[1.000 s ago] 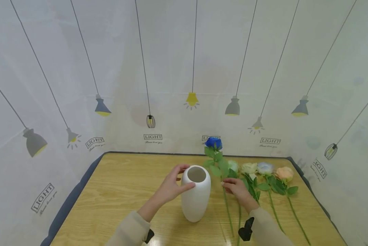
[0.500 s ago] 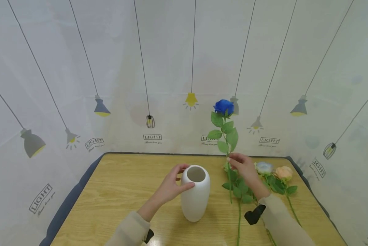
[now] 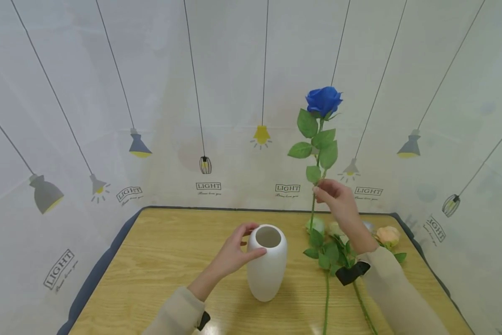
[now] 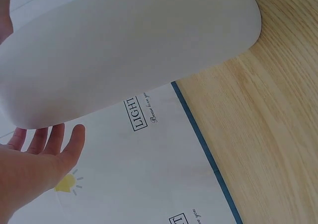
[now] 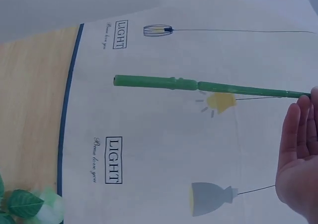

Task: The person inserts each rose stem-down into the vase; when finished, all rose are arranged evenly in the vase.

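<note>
My right hand (image 3: 340,204) pinches the green stem of a blue rose (image 3: 324,101), just below its leaves, and holds it upright in the air right of the vase. In the right wrist view the lower stem (image 5: 154,82) runs free of the fingers, its cut end bare. A tall white vase (image 3: 267,274) stands upright on the table. Around its upper part my left hand (image 3: 232,253) grips, thumb near the front of the rim and fingers on the far left side. The left wrist view has the vase (image 4: 134,55) large, with several fingertips at its upper wall.
On the wooden table (image 3: 184,251), right of the vase, lie several more flowers: a pale green one (image 3: 316,225), a cream one (image 3: 335,228) and a peach rose (image 3: 388,236). My right forearm covers part of them. A printed cloth wall (image 3: 234,93) rises behind the table.
My right hand has raised the blue rose from low over the other flowers to well above the vase's height, moving up and slightly right. The left hand and the vase stay in place.
</note>
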Demonstrator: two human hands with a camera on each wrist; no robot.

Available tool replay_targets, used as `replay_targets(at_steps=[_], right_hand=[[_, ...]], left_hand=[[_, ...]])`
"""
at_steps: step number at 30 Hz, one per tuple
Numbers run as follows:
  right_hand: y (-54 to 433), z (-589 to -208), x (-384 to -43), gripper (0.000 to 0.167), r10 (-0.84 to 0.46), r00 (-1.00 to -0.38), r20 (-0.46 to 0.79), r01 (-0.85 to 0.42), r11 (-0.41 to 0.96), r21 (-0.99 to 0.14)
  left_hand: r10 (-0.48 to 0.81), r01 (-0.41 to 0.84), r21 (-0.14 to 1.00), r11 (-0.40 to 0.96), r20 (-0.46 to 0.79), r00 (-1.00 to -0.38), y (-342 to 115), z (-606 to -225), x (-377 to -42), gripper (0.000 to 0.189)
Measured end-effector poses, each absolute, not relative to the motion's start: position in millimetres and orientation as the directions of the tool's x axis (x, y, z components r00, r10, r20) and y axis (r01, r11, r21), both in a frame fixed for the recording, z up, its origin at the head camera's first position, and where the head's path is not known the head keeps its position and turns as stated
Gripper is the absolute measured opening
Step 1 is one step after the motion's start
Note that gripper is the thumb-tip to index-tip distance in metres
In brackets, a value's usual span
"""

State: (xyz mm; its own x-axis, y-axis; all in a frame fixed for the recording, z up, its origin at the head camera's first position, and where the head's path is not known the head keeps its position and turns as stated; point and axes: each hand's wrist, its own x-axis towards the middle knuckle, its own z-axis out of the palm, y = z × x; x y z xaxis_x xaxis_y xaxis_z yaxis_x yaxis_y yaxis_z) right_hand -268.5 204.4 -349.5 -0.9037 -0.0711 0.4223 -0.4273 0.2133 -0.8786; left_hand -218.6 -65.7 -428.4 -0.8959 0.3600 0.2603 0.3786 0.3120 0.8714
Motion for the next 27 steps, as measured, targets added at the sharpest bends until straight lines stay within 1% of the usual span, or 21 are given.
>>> replay_targets(at_steps=[5, 11, 14, 19, 23, 25, 27], right_hand=[[199.9, -334.1, -268.4, 0.019, -0.106, -0.850, 0.515, -0.526, 0.152, -0.837], [189.9, -318.6, -263.8, 0.021, -0.110, -0.836, 0.537, -0.548, 0.142, -0.824], [183.5, -311.9, -261.4, 0.017, -0.116, -0.819, 0.563, -0.574, 0.138, -0.807], [172.4, -303.1, -258.9, 0.006, -0.142, -0.773, 0.619, -0.628, 0.026, -0.778], [163.5, -300.8, -257.5, 0.003, -0.157, -0.771, 0.618, -0.619, -0.047, -0.784], [158.7, -301.8, -257.0, 0.003, -0.156, -0.777, 0.610, -0.610, -0.054, -0.791], [154.0, -303.8, -256.3, 0.004, -0.160, -0.779, 0.606, -0.606, -0.054, -0.794]], left_hand=[[0.358, 0.381, 0.878, 0.289, 0.270, -0.894, -65.6, -430.2, -219.4, 0.062], [0.365, 0.373, 0.878, 0.299, 0.256, -0.895, -65.3, -429.5, -218.7, 0.062], [0.367, 0.371, 0.878, 0.303, 0.252, -0.896, -65.4, -429.6, -219.0, 0.062], [0.371, 0.386, 0.870, 0.306, 0.264, -0.890, -64.8, -423.5, -215.7, 0.059], [0.378, 0.386, 0.872, 0.301, 0.263, -0.888, -63.6, -402.7, -202.8, 0.055], [0.379, 0.381, 0.874, 0.300, 0.257, -0.889, -63.3, -393.9, -197.3, 0.054], [0.376, 0.371, 0.877, 0.306, 0.246, -0.893, -63.1, -392.8, -196.6, 0.054]])
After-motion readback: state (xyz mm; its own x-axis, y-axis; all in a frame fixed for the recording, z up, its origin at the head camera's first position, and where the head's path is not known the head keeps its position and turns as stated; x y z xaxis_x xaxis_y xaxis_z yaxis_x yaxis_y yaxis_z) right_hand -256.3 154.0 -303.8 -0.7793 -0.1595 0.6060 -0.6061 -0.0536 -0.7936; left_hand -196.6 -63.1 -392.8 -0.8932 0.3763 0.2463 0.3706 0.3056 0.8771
